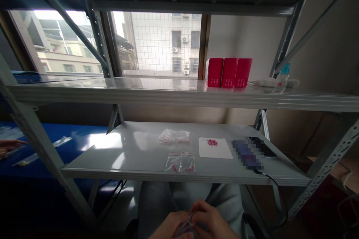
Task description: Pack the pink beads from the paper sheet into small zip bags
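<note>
Low over my lap, my left hand (171,226) and my right hand (210,218) are close together, fingers curled round a crumpled clear plastic bag (185,226). Its contents cannot be made out. Ahead on the lower shelf (140,160), a flat zip bag (180,162) lies near the front edge with small red pieces in its lower corners. Behind it is a bunched heap of clear bags (174,135). To the right, a pile of small red pieces (212,142) rests on a white paper sheet (214,151).
Two phones, one blurred out (246,155) and one dark (262,146), lie at right; a black cable (276,185) hangs over the edge. Red boxes (230,73) and a clear bottle (282,80) stand on the upper shelf (168,95). At left, another person's hand (11,145) is over a blue table (81,149).
</note>
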A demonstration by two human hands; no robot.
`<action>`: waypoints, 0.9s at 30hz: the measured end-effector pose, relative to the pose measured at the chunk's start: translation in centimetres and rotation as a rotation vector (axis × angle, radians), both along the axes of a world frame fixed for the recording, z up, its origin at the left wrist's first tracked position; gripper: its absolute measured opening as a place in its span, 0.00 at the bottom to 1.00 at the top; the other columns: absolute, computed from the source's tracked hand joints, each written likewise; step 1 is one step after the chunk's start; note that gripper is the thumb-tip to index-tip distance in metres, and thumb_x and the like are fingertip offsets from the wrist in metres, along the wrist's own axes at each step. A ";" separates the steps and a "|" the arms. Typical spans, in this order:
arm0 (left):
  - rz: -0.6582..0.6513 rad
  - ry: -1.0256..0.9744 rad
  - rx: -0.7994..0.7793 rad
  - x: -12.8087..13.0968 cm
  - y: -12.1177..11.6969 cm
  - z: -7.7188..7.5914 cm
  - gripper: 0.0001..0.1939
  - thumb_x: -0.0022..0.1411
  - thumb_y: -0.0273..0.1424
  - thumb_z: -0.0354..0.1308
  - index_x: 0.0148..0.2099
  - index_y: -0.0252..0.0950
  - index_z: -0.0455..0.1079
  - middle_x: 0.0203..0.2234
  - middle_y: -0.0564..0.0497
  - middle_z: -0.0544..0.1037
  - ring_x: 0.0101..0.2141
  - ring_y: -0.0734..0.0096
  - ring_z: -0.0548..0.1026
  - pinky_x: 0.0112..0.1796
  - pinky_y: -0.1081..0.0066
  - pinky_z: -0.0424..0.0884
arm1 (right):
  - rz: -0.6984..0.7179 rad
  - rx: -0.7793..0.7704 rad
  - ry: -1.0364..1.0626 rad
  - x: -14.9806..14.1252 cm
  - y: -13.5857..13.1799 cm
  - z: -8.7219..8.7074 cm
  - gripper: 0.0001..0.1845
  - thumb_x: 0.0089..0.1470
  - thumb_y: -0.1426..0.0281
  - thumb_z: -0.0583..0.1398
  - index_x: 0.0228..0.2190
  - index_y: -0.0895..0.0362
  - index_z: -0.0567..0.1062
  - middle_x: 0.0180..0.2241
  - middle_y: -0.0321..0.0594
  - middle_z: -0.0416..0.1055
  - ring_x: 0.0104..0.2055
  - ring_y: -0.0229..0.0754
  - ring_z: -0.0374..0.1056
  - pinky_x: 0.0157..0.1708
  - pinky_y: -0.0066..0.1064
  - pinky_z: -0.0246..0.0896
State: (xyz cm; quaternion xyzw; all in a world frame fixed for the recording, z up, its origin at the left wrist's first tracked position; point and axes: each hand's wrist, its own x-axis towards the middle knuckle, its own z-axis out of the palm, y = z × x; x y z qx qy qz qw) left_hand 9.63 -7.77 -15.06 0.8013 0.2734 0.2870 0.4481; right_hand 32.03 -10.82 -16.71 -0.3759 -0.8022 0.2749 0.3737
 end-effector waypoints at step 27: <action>0.325 -0.160 0.033 1.3 0.2 -0.7 0.20 0.69 0.46 0.57 0.33 0.36 0.77 0.28 0.48 0.77 0.30 0.68 0.72 0.33 0.73 0.66 | -0.277 -0.093 0.245 0.0 -0.5 -0.3 0.22 0.67 0.56 0.56 0.27 0.57 0.72 0.27 0.37 0.69 0.30 0.40 0.64 0.32 0.29 0.57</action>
